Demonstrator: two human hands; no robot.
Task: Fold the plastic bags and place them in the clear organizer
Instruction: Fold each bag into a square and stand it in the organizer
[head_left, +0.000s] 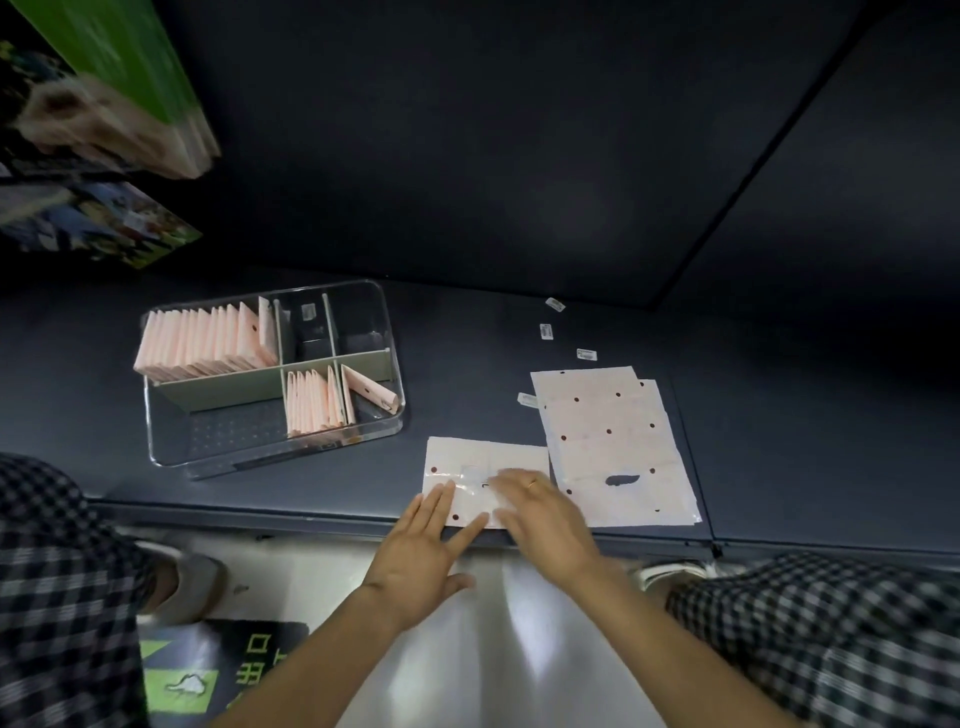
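A pale pink plastic bag (485, 460) with dark red dots lies flat at the near edge of the dark table. My left hand (423, 551) rests its straight fingers on the bag's near left part. My right hand (540, 512), blurred, lies flat on the bag's right half with fingers stretched. To the right lies a stack of unfolded dotted bags (608, 436). The clear organizer (387, 332) stands to the left, with folded pink bags (208, 343) filling its back left compartment and more folded bags (314, 402) in the front middle ones.
Small white sticker strips (545, 331) lie scattered behind the bag stack. Green printed boxes (119, 88) lean at the far left. Checked trouser legs (62, 571) and a shoe (197, 582) show below the table edge (260, 512).
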